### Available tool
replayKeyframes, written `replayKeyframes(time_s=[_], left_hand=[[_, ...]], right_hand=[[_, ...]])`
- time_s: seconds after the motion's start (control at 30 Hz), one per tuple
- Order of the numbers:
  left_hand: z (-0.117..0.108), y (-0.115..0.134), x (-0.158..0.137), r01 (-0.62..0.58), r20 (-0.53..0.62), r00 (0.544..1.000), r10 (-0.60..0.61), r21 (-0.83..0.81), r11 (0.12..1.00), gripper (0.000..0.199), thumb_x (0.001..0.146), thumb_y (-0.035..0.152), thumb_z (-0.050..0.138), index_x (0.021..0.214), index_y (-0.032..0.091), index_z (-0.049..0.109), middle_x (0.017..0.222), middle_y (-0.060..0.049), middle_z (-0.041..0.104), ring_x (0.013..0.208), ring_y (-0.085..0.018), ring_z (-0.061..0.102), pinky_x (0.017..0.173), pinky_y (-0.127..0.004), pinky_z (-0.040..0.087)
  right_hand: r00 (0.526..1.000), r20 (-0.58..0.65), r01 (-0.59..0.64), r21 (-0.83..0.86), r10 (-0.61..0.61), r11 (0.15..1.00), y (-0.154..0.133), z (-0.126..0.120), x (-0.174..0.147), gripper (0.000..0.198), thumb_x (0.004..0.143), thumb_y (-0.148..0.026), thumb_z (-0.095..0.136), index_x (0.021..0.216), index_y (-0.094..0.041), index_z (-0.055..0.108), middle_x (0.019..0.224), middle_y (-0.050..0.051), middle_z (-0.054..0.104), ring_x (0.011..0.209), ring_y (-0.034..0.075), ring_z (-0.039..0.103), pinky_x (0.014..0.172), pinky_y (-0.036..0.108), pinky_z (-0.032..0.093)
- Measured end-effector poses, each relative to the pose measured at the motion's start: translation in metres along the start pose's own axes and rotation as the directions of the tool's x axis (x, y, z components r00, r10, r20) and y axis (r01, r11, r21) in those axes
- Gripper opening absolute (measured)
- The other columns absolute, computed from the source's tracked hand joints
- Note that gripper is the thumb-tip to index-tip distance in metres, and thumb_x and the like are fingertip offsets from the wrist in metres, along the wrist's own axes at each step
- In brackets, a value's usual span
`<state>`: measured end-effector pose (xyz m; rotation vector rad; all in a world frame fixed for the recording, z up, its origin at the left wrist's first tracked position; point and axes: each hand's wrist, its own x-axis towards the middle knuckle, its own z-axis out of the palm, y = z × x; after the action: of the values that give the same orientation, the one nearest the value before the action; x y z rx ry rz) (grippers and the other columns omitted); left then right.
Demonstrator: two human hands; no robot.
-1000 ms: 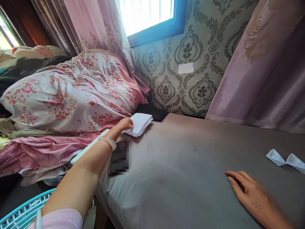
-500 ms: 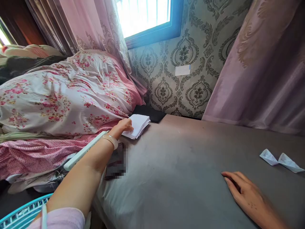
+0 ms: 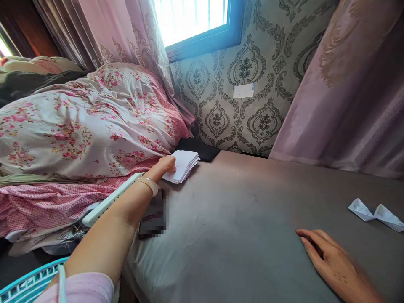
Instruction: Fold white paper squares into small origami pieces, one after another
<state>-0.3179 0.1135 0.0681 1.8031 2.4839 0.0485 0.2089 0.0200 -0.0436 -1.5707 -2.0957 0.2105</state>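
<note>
My left hand [image 3: 167,165] reaches to a stack of white paper [image 3: 187,163] at the far left corner of the grey-covered surface [image 3: 233,227]. Its fingers are curled down and closed on the stack's near left part; the fingertips are partly hidden. My right hand [image 3: 330,257] rests on the grey cover at the lower right, fingers stretched out and thumb apart, holding nothing. Beyond it lie two small folded pieces of white paper [image 3: 361,209], pointed in shape. Under my left forearm is a dark phone-like rectangle [image 3: 153,219], partly blurred out.
A black flat item [image 3: 206,151] lies behind the stack. Left of my forearm are a white slotted plastic bar [image 3: 109,203], a flowered cloth [image 3: 78,134] over a heap, and a blue basket [image 3: 34,277]. A patterned wall and pink curtain [image 3: 318,113] border the back.
The view has shifted very slightly. My left hand stays at the paper stack, its fingers a little more curled. My right hand remains resting on the cover.
</note>
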Motion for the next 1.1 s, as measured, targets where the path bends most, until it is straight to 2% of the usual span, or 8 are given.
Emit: replayKeyframes(time_s=[0.17, 0.37, 0.6, 0.87, 0.97, 1.0, 1.03, 1.1], left_hand=[[0.001, -0.005, 0.008, 0.015, 0.002, 1.0, -0.015, -0.005, 1.0, 0.034, 0.088, 0.033, 0.056, 0.117, 0.016, 0.054, 0.117, -0.008, 0.057, 0.1, -0.022, 0.058, 0.083, -0.041, 0.051], [0.0, -0.016, 0.012, -0.032, -0.039, 0.999, 0.031, -0.045, 0.998, 0.015, 0.066, 0.022, 0.066, 0.079, 0.015, 0.069, 0.073, -0.004, 0.066, 0.074, -0.022, 0.063, 0.063, -0.026, 0.042], [-0.005, -0.028, 0.007, -0.068, -0.197, 0.98, 0.034, -0.165, 0.984, 0.019, 0.061, 0.025, 0.059, 0.073, 0.015, 0.07, 0.066, -0.003, 0.066, 0.068, -0.019, 0.061, 0.057, -0.024, 0.038], [-0.059, -0.025, -0.023, -0.107, -0.543, 0.829, -0.133, -0.386, 0.916, 0.036, 0.068, 0.034, 0.051, 0.09, 0.01, 0.069, 0.083, -0.006, 0.07, 0.08, -0.02, 0.062, 0.07, -0.025, 0.045], [-0.067, 0.008, -0.036, -0.292, -0.559, 0.784, -0.268, -0.714, 0.636, 0.036, 0.071, 0.031, 0.052, 0.094, 0.008, 0.066, 0.082, -0.005, 0.07, 0.074, -0.015, 0.063, 0.065, -0.023, 0.048], [-0.066, 0.024, -0.04, -0.324, -0.538, 0.801, -0.263, -0.759, 0.565, 0.035, 0.074, 0.031, 0.05, 0.096, 0.009, 0.065, 0.083, -0.005, 0.07, 0.073, -0.014, 0.063, 0.065, -0.022, 0.049], [-0.063, 0.042, -0.044, -0.356, -0.45, 0.852, -0.268, -0.873, 0.334, 0.034, 0.074, 0.029, 0.053, 0.098, 0.008, 0.063, 0.087, -0.006, 0.07, 0.077, -0.015, 0.064, 0.068, -0.023, 0.05], [-0.051, 0.082, -0.054, -0.356, -0.405, 0.883, -0.238, -0.907, 0.224, 0.032, 0.079, 0.03, 0.051, 0.098, 0.009, 0.063, 0.09, -0.008, 0.071, 0.082, -0.016, 0.066, 0.07, -0.025, 0.053]], right_hand=[[1.0, -0.022, 0.019, 0.002, -0.019, 1.0, -0.004, -0.002, 0.001, 0.038, 0.085, -0.048, 0.04, 0.093, -0.023, 0.067, 0.09, 0.006, 0.066, 0.075, 0.02, 0.065, 0.066, 0.032, 0.053], [1.0, -0.008, 0.025, 0.01, -0.025, 1.0, -0.001, 0.001, 0.0, 0.035, 0.086, -0.046, 0.041, 0.096, -0.023, 0.066, 0.094, 0.006, 0.065, 0.074, 0.019, 0.065, 0.066, 0.031, 0.052], [0.999, 0.034, 0.027, 0.009, -0.027, 1.0, 0.004, 0.002, 0.002, 0.034, 0.087, -0.044, 0.041, 0.097, -0.023, 0.066, 0.096, 0.006, 0.065, 0.074, 0.019, 0.065, 0.067, 0.031, 0.052], [0.999, -0.009, 0.053, 0.023, -0.053, 0.998, -0.005, 0.0, -0.002, 0.034, 0.089, -0.041, 0.038, 0.098, -0.023, 0.064, 0.096, 0.006, 0.064, 0.074, 0.019, 0.064, 0.069, 0.033, 0.051], [0.999, -0.013, 0.053, 0.026, -0.053, 0.998, -0.005, 0.0, -0.002, 0.034, 0.088, -0.041, 0.038, 0.097, -0.022, 0.065, 0.096, 0.006, 0.064, 0.075, 0.019, 0.064, 0.067, 0.033, 0.051], [0.998, -0.014, 0.055, 0.026, -0.055, 0.998, -0.005, 0.0, -0.002, 0.034, 0.088, -0.041, 0.038, 0.097, -0.023, 0.065, 0.095, 0.006, 0.065, 0.075, 0.019, 0.064, 0.067, 0.033, 0.051], [0.998, -0.015, 0.056, 0.023, -0.056, 0.998, -0.005, 0.0, -0.002, 0.034, 0.088, -0.041, 0.038, 0.097, -0.022, 0.065, 0.095, 0.006, 0.065, 0.075, 0.019, 0.065, 0.067, 0.033, 0.051], [0.998, -0.009, 0.055, 0.012, -0.055, 0.998, -0.004, -0.001, -0.002, 0.034, 0.088, -0.041, 0.038, 0.097, -0.022, 0.065, 0.096, 0.006, 0.064, 0.076, 0.02, 0.065, 0.066, 0.033, 0.051]])
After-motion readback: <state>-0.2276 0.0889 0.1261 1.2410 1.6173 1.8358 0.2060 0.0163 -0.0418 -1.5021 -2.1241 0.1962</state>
